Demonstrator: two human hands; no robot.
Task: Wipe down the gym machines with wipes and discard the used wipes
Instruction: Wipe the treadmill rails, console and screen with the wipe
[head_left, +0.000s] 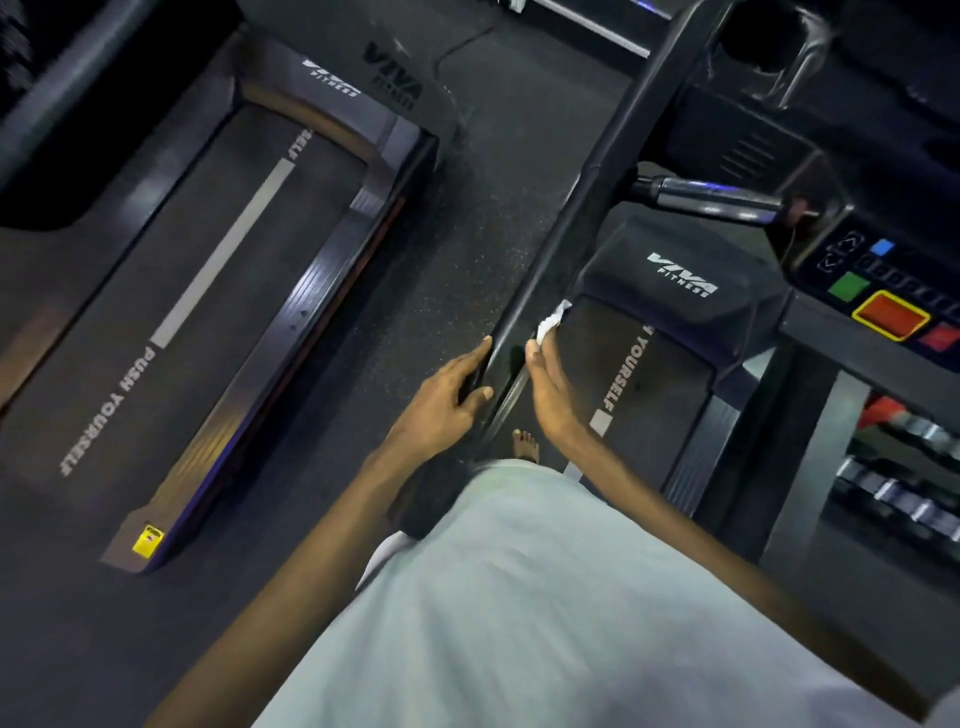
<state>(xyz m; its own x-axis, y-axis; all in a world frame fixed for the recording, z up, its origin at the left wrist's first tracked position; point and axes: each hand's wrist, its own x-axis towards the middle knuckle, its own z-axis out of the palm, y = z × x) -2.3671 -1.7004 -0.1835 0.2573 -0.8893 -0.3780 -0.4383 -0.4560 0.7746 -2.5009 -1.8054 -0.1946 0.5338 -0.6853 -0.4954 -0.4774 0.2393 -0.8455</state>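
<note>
Right now we have the wipe (551, 319) pressed against the inner side of the black handrail (597, 182) of the right-hand treadmill (675, 291). It sits just past the fingertips of our right hand (553, 400), whose fingers lie straight and together along the rail. Only a crumpled white corner shows, so we cannot tell how much is under the fingers. Our left hand (447, 400) curls round the near end of the same rail, thumb on top, steadying it.

We judge the wipe light, soft and limp, probably damp, so it will bunch or slip out unless flat fingers pin it. It is best held under the pads with a fold tucked back. The rail looks smooth, glossy and rigid, so it should take firm pressure. The console (893, 291) sits well apart to the right.
</note>
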